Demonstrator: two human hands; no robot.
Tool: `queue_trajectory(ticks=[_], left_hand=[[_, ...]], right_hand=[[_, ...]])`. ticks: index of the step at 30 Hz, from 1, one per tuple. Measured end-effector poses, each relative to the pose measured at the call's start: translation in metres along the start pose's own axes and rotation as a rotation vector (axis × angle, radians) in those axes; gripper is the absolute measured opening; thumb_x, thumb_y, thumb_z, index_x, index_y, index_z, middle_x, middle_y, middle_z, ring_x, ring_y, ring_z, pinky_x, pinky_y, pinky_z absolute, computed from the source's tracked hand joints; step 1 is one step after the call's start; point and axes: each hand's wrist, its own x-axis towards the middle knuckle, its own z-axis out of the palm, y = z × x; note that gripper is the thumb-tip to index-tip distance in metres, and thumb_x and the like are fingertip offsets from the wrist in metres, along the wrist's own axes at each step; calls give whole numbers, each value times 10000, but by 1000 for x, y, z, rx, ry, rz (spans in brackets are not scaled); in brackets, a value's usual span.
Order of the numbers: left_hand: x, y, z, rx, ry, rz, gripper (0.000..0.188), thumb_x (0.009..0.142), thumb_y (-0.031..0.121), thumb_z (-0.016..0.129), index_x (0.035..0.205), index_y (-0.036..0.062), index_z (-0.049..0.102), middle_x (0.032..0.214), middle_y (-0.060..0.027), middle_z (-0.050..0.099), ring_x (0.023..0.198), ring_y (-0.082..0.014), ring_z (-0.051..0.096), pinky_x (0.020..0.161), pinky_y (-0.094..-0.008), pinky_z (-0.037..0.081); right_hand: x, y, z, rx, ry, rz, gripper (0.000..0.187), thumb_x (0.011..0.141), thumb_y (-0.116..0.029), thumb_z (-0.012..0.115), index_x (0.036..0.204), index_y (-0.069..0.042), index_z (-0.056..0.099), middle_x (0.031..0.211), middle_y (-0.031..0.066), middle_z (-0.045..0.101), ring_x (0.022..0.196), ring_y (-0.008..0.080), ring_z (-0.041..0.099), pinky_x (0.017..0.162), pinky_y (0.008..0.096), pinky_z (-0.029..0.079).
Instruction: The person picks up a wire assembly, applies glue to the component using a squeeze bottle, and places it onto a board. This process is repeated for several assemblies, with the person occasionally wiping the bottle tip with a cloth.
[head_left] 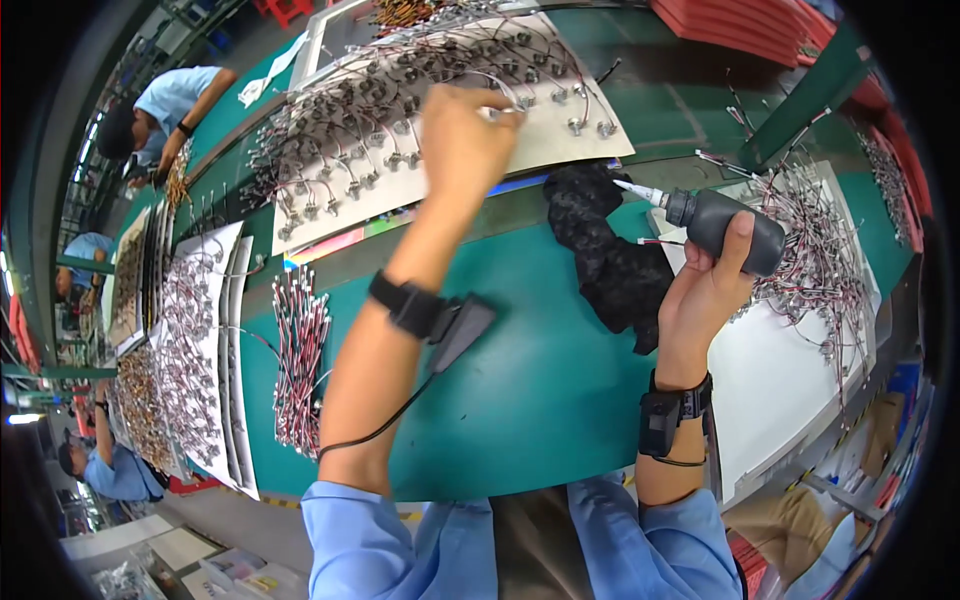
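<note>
My left hand (468,140) reaches over a pale board (560,125) at the far side, its fingers pinched together. Something small and whitish shows at the fingertips, too small to name. Rows of small metal parts with thin red, black and white wires (365,180) cover much of the board around this hand. In my right hand (708,290) is a dark grey squeeze bottle (735,235), lying tilted, its white pointed nozzle aimed left toward the board. The fingers and thumb wrap the bottle. Below the nozzle lies a crumpled black cloth (605,265).
A bundle of red, black and white wires (298,365) lies left on the green tabletop (540,400). More wired parts (810,240) pile on a white sheet at right, beside a green post (805,95). Boards of parts (190,350) stand left, where other people work.
</note>
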Motion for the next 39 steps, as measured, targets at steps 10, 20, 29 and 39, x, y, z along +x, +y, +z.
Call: queue_trajectory(ticks=[10,20,29,39], left_hand=[[-9,10,62,130,-74,-90,227,664,237,674,812,65,671,869,-169,543,864,-314,512,765,-366,413],[-110,7,-97,-159,-181,-288,188,701,132,661,850,21,634,807,-97,518,695,-198,521,635,-293,428],[-284,-23,-256,248,291,-600,107,723,6,612,829,7,611,800,-69,537,655,-145,515,574,-237,411],[-285,-25,-245,459,127,-527,131,689,66,661,799,16,612,783,-83,499,678,-223,510,583,-304,421]], right_hand=[[8,-3,-6,24,54,12,300,785,-306,636,880,-63,488,746,13,509,590,62,451,500,198,351],[0,4,-1,13,40,91,269,804,-274,618,876,-46,495,732,25,506,535,53,403,481,181,340],[-50,13,25,67,-383,399,271,847,-273,556,904,-19,479,779,53,498,513,62,352,472,185,327],[-82,38,27,43,-467,595,252,849,-282,551,906,-47,480,784,47,503,515,56,346,461,185,311]])
